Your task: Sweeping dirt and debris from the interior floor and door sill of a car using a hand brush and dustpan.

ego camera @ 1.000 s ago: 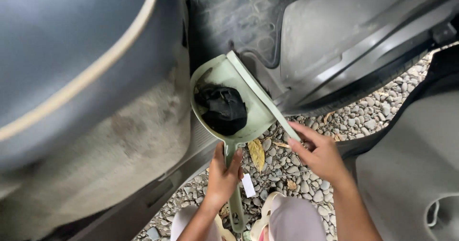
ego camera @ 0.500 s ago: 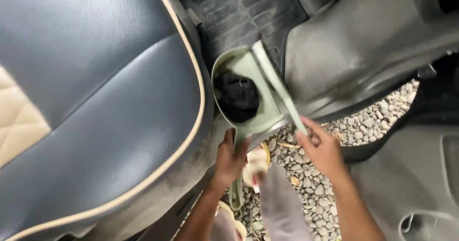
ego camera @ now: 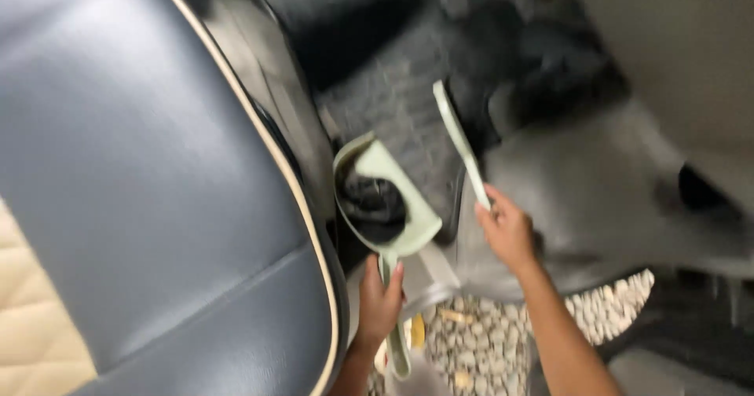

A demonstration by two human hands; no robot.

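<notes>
Brush point(ego camera: 459, 141) lifting clear of dustpan point(ego camera: 385, 199) since earlier; I'm seeing right hand point(ego camera: 506, 231) clamping its handle, left hand point(ego camera: 379, 302) gripping the dustpan's. Motion blur is smearing the mat point(ego camera: 393, 105).

Left hand point(ego camera: 379, 302) and right hand point(ego camera: 506, 231) both fisted, forearms outstretched.

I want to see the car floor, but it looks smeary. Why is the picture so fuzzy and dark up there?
In the head view, the whole picture is smeared by motion blur; the floor mat lies in deep shadow, so its ridges barely show. The green dustpan in the left hand and the brush in the right hand look soft-edged. The gravel is brightest, in daylight.
</notes>
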